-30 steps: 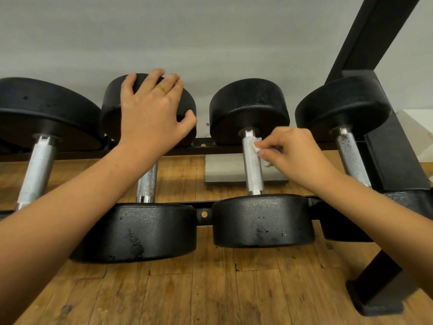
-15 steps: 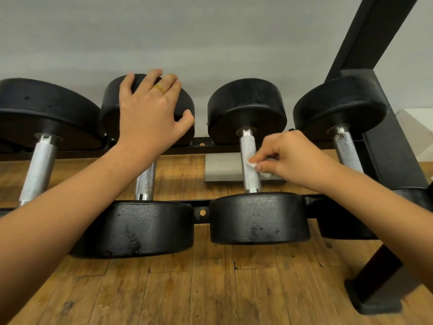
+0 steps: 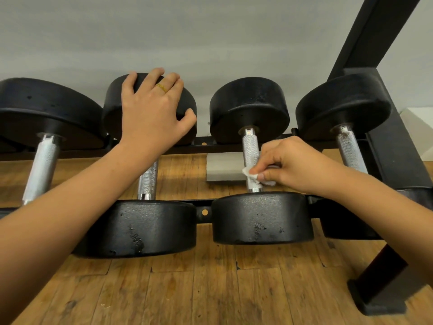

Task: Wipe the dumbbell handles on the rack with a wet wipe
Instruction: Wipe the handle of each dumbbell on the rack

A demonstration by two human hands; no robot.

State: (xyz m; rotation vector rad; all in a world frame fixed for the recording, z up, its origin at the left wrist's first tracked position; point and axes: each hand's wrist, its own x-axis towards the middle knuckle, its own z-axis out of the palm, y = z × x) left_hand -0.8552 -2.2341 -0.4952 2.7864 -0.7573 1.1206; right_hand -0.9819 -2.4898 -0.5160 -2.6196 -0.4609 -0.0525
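Observation:
Several black dumbbells with knurled silver handles lie side by side on a black rack [image 3: 203, 212]. My right hand [image 3: 295, 165] pinches a small white wet wipe [image 3: 251, 174] against the lower end of the third dumbbell's handle [image 3: 250, 148], close to its near weight head [image 3: 262, 219]. My left hand [image 3: 152, 111], wearing a gold ring, rests spread over the far weight head [image 3: 112, 106] of the second dumbbell; its fingers curve over the top edge. That dumbbell's handle [image 3: 147, 179] shows below my left forearm.
A black rack upright [image 3: 375, 31] slants up at the right, and its foot [image 3: 379, 299] stands on the wooden floor [image 3: 210, 289]. A grey wall lies behind. A flat grey plate [image 3: 222, 167] lies on the floor under the rack. Further dumbbell handles sit at far left [image 3: 42, 167] and right [image 3: 351, 151].
My right hand has slid the wipe down the third handle, from near the far head toward the near head. My left hand has stayed on the second dumbbell's head.

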